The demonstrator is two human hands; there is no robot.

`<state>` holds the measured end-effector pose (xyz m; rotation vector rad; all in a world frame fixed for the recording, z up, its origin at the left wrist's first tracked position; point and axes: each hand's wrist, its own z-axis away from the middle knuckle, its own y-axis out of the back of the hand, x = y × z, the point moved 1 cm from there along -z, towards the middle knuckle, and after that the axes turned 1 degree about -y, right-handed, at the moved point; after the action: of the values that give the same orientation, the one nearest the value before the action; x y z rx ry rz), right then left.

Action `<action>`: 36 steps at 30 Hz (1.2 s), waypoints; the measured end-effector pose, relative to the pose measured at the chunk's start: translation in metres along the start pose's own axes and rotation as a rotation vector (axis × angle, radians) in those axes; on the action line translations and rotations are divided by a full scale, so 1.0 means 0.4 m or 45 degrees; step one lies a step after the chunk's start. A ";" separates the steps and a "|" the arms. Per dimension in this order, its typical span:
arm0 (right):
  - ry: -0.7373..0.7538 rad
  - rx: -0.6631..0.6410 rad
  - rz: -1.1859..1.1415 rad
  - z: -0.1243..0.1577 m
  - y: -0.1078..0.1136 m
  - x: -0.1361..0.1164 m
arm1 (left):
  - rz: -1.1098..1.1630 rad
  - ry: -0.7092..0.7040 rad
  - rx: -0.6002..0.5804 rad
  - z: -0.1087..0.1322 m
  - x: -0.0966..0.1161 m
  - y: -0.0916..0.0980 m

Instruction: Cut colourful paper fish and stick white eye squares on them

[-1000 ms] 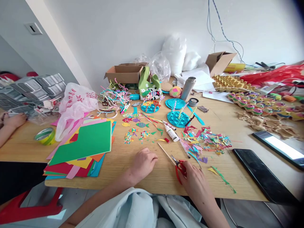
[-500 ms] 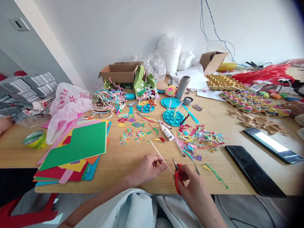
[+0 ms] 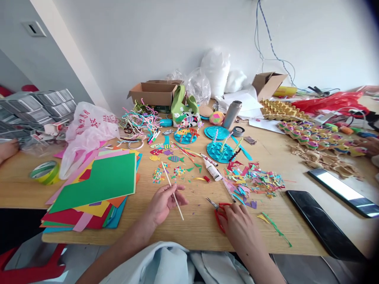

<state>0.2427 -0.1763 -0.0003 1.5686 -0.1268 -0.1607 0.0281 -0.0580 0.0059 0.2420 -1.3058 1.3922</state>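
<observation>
Cluttered wooden bench [image 3: 195, 225] w/ colourful paper scraps [image 3: 257, 179] piled: left hand [image 3: 162, 205] pinches thin wooden stick [image 3: 172, 191], prob. uncut; right hand [image 3: 237, 225] grips red-handled scissors [image 3: 218, 211]; small paper fish [image 3: 174, 158] already cut.

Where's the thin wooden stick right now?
In the head view, low and just left of centre: the left hand pinches the thin wooden stick, between the coloured paper stack and the red scissors in the right hand.
</observation>
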 end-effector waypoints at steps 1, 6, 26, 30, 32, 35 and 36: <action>0.026 -0.004 0.029 0.000 0.002 0.000 | 0.024 -0.007 0.007 0.003 0.006 0.006; 0.048 -0.046 -0.085 -0.023 0.034 0.009 | 0.017 -0.008 0.053 0.020 0.039 0.031; -0.144 -0.134 0.142 -0.268 0.052 -0.060 | -0.025 -0.107 0.115 0.100 0.113 0.135; -0.145 -0.079 0.136 -0.295 0.064 -0.066 | -0.023 -0.091 0.081 0.106 0.116 0.148; -0.123 -0.087 0.140 -0.313 0.060 -0.070 | -0.021 -0.081 0.083 0.111 0.116 0.152; -0.107 -0.085 0.149 -0.328 0.051 -0.073 | -0.013 -0.079 0.096 0.120 0.113 0.160; -0.103 -0.077 0.150 -0.327 0.049 -0.073 | -0.013 -0.085 0.101 0.124 0.112 0.163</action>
<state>0.2380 -0.0424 0.0202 1.4906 -0.2748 -0.1339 -0.0638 -0.0534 0.0222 0.3506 -1.3035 1.4397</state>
